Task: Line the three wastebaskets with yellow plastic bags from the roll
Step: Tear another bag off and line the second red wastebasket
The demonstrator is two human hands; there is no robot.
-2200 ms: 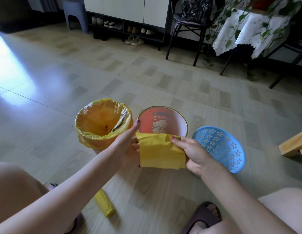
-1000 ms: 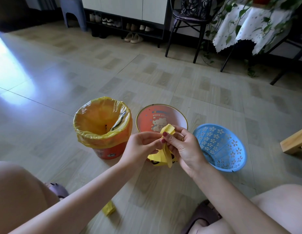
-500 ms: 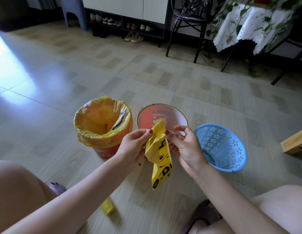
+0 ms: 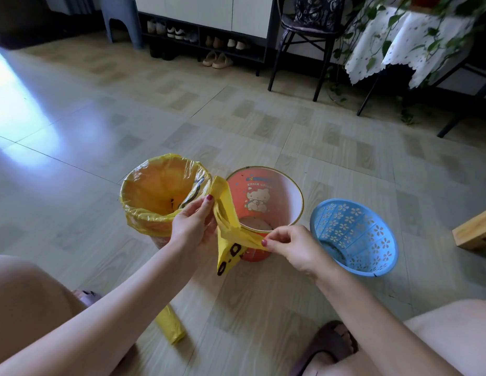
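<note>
Hands pinching a yellow bag (image 4: pixel 227 234) over the red wastebasket (image 4: pixel 266 202): left hand (image 4: pixel 193 226) and right hand (image 4: pixel 293 245) are teasing its mouth apart; next, likely, spreading it over the rim; blue wastebasket (image 4: pixel 353 237) unlined.

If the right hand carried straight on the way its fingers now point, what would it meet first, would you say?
Its fingers point left along the yellow bag, so the right hand would probably meet the left hand first, though depth is unclear.

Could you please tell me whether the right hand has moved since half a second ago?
Yes. The right hand has drawn rightward and nearer, toward the blue basket, stretching the yellow bag.
</note>
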